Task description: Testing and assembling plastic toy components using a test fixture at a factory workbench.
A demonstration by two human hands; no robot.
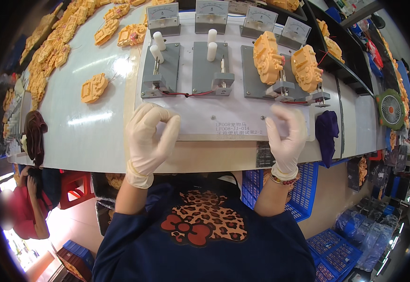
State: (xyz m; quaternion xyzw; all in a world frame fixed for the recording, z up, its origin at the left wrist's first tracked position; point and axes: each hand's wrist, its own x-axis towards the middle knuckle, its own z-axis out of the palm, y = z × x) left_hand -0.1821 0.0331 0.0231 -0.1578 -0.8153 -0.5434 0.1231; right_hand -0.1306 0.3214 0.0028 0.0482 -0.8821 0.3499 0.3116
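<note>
Left hand (149, 136) and right hand (287, 136), gloved, loosely open and empty, are poised before the test fixture (223, 94); two orange housings (267, 57) are clamped, two stations vacant for loading.

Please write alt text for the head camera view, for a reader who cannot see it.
Two gloved hands, left hand and right hand, hover empty over the near edge of a white test board. The board's four grey clamp fixtures include two holding orange plastic parts.

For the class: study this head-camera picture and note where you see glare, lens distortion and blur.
Head view: bright glare streaks lie on the pale table left of the white test board; the fisheye bends the table's front edge and darkens the corners; a person at the lower left is blurred, while the gloved left hand and right hand look sharp.
</note>
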